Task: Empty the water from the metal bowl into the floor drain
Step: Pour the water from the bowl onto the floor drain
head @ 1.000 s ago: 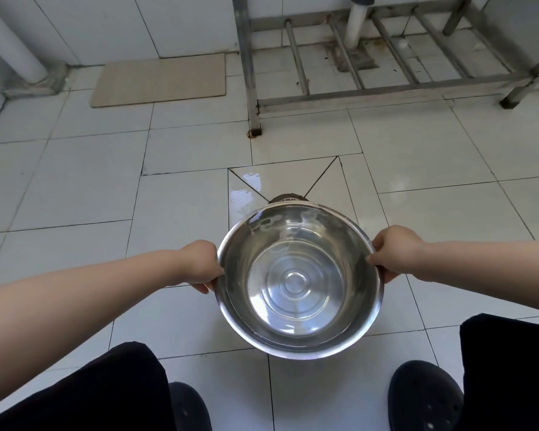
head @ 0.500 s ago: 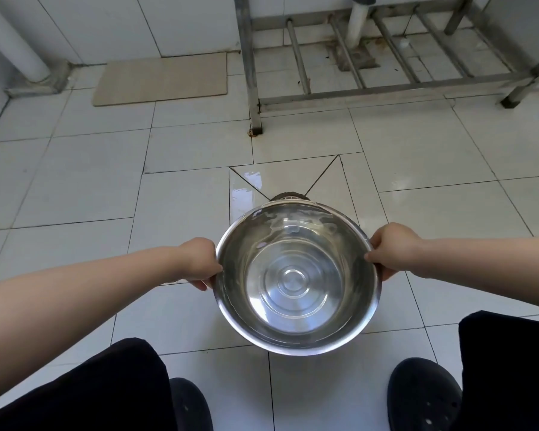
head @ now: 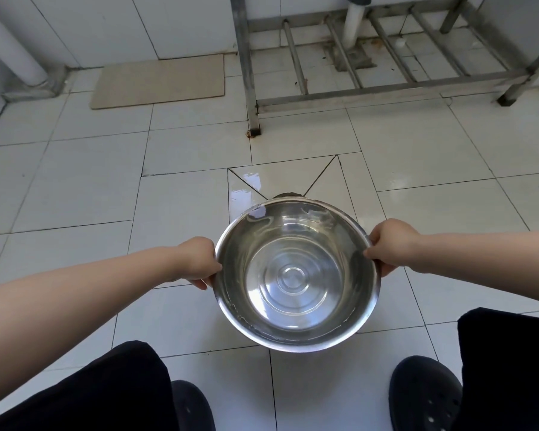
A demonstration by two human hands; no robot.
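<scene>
left hand point(head: 196, 262) grips bowl point(head: 296, 275) rim, left side | right hand point(head: 392, 244) grips rim, right side | bowl held above tiled floor point(head: 84, 194), water inside | drain point(head: 288, 195) just beyond far rim, mostly hidden

A wash-up or utility corner of a kitchen: pale floor tiles point(head: 84, 194) cut to slope toward a floor drain point(head: 288, 195), tiled walls point(head: 106, 23), a stainless steel stand point(head: 349, 91) with a white drainpipe point(head: 353, 23) behind it, wet patches point(head: 246, 188).

White tiled floor point(head: 84, 194), steel rack point(head: 371, 88), beige mat point(head: 159, 80).
</scene>
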